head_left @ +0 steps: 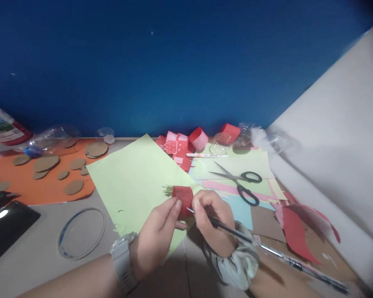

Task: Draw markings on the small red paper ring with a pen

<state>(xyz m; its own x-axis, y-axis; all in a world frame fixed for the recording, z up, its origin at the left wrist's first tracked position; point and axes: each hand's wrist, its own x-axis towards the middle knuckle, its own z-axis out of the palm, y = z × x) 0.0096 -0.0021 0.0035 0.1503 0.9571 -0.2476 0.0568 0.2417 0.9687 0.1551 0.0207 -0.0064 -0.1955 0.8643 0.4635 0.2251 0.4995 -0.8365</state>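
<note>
In the head view a small red paper roll (pixel 182 197) with pencil-like markings is pinched between the thumb and fingers of my left hand (pixel 158 227), which has a grey watch strap at the wrist. My right hand (pixel 213 217), with a pale scrunchie round its wrist, is closed on a slim pen (pixel 267 247) with a black grip and a clear shaft. Its pointed tip is at the roll's lower right side; whether it touches is hard to tell. My right fingertips are against the roll's right edge. Beneath both hands lies a pale green sheet (pixel 133 174).
Open-bladed scissors (pixel 236 178) lie on coloured paper at right. Red paper pieces (pixel 199 138) and a white marker (pixel 205 155) sit behind. At left are cardboard discs (pixel 73 187) on orange paper (pixel 52 192), a ring (pixel 82 234), a black phone-like object (pixel 10 231) and a bottle (pixel 6 128).
</note>
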